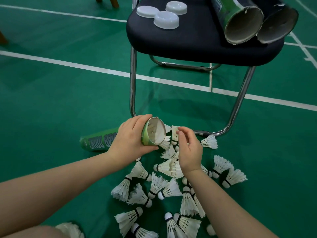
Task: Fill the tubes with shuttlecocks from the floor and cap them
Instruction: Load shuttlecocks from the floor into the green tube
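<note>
Left hand (130, 138) grips a part-filled green tube (153, 133) low over the floor while the right hand (187, 148), loosely open and empty, hovers beside its mouth, with many shuttlecocks (154, 188) still scattered, two tubes (243, 23) empty and caps (166, 19) waiting on the chair (188, 42).

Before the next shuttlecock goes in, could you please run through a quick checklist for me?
1. Green tube held by left hand, mouth open toward right hand: ok.
2. Right hand empty: ok.
3. Loose shuttlecocks within reach on floor: ok.
4. Room left inside tube: cannot tell; feathers show inside.
5. White caps ready on chair: ok.
6. Spare tubes uncapped on chair: ok.
</note>
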